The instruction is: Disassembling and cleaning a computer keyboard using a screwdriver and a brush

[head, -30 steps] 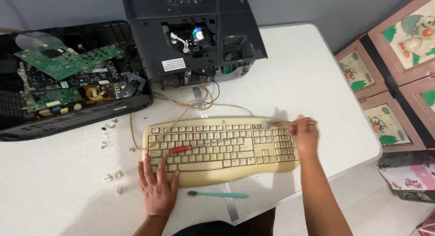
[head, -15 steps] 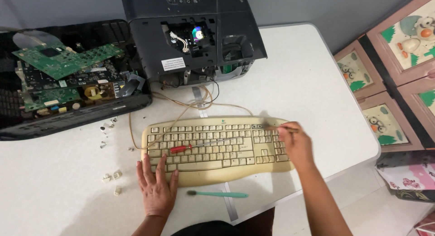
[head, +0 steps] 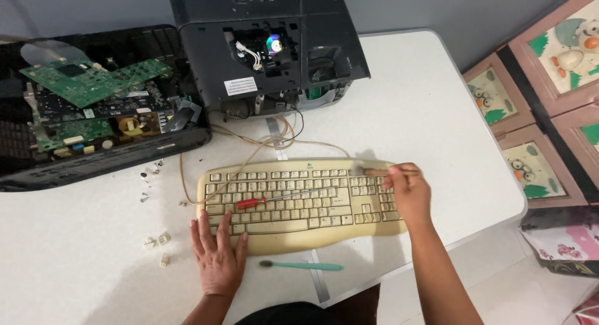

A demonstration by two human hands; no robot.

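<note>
Fingers of the right hand (head: 409, 191) are pinched together on a small brush (head: 374, 171), whose pale bristle end rests at the far right corner of the keyboard (head: 299, 203). Spread flat, the left hand (head: 218, 253) is closed on nothing; it presses on the keyboard's near left edge, fingertips touching the bottom key row.

That yellowed keyboard lies across the middle of the white table (head: 437, 113), its cord (head: 249, 151) looping away toward the far side. It looks light and stiff, a hard plastic shell likely to slide on the smooth tabletop unless pinned. The key caps seem the fragile part, so the plain palm rest along the near edge and the two ends look like the safest places to hold. A red-handled screwdriver (head: 284, 198) lies loose across the keys and would probably roll if the board tilted.

A teal toothbrush (head: 302, 265) lies just near of it, small white key caps (head: 157, 244) to the left.

Much of the brush handle is hidden inside the right fist and its bristles are blurred. Both opened black devices (head: 199, 56) on the far side are cut off by the frame.
</note>
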